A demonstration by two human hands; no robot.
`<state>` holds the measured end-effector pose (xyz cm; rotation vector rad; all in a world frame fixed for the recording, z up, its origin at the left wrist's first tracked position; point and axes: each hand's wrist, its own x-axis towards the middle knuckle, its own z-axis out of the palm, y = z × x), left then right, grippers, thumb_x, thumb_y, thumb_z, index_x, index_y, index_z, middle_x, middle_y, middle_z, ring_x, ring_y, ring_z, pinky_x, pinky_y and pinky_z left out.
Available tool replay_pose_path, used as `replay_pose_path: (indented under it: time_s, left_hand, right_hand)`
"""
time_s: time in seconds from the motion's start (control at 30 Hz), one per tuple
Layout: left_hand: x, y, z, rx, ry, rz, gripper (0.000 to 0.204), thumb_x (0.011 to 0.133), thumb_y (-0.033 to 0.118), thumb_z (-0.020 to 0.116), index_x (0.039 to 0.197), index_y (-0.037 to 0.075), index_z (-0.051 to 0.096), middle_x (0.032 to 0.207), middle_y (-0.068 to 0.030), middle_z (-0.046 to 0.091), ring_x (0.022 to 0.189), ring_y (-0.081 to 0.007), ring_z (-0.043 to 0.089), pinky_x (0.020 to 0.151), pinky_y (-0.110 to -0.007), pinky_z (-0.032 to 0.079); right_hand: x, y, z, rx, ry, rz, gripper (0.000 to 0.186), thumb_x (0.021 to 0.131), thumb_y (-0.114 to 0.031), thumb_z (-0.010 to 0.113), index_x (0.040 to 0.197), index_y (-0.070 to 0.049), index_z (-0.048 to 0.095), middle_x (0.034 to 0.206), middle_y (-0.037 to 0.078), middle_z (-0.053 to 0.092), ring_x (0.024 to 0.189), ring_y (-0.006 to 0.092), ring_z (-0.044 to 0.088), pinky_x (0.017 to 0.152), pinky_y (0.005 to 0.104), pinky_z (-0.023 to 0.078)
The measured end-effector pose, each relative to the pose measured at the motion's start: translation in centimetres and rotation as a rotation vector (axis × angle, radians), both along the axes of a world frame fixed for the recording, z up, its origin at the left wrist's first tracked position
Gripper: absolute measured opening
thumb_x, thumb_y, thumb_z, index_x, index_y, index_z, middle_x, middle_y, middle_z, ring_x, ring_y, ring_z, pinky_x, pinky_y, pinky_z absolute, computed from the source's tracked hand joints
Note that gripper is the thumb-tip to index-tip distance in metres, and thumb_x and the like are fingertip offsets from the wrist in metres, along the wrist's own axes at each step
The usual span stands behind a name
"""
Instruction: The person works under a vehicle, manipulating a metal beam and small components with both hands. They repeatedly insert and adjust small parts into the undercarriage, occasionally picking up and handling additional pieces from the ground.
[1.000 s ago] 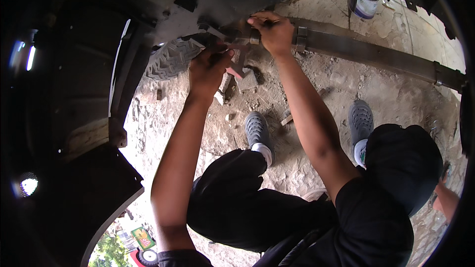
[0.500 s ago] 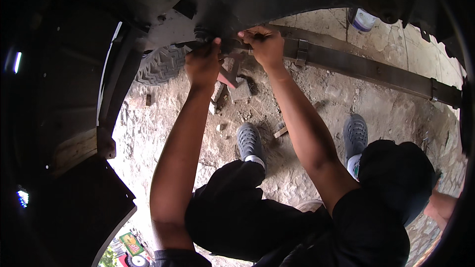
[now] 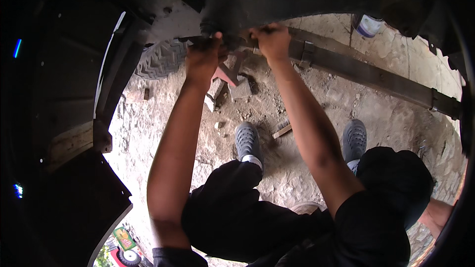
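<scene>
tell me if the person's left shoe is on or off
On: a white sock rises from the gray vented shoe into the black trouser leg.

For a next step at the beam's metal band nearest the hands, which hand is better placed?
Probably the right hand: it appears close to the band on the beam, whereas the left hand is farther left, near the treaded tyre. Depth is hard to judge.

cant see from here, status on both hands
Left hand, right hand up at dark bodywork. Grips lost in shadow. Long clipped bar beside right hand.
</scene>
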<state>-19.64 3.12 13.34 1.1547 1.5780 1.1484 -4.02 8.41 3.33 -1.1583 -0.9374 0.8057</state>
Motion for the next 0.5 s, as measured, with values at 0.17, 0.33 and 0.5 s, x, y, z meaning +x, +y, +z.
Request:
replay_pose_path:
  time_s: [0.17,0.33,0.5]
  left_hand:
    - [0.2,0.0,-0.5,-0.01,0.189,-0.039,0.034,0.102,0.023,0.067,0.113,-0.009,0.066,0.101,-0.017,0.075,0.086,-0.0234,0.076,0.076,-0.03,0.062]
    - [0.4,-0.8,0.3,-0.102,0.031,-0.008,0.026,0.1,0.017,0.067,0.112,-0.006,0.068,0.101,-0.015,0.074,0.086,-0.0212,0.074,0.078,-0.031,0.061]
    - [0.3,-1.4,0.5,-0.099,0.039,-0.124,0.022,0.094,0.012,0.068,0.112,-0.001,0.069,0.102,-0.0104,0.073,0.092,-0.0193,0.072,0.084,-0.033,0.058]
  right_hand:
    - [0.0,1.1,-1.3,0.139,-0.024,-0.032,0.013,0.074,-0.015,0.084,0.08,-0.006,0.079,0.07,0.007,0.075,0.068,0.0244,0.074,0.065,0.0336,0.057]
    - [-1.1,-0.6,-1.0,-0.017,0.02,-0.077,0.013,0.071,-0.019,0.083,0.076,-0.008,0.078,0.074,0.01,0.075,0.071,0.023,0.075,0.069,0.036,0.058]
    - [0.2,0.6,1.1,0.011,-0.294,-0.214,0.022,0.069,-0.025,0.088,0.08,-0.008,0.077,0.08,0.011,0.077,0.073,0.0208,0.075,0.07,0.0358,0.058]
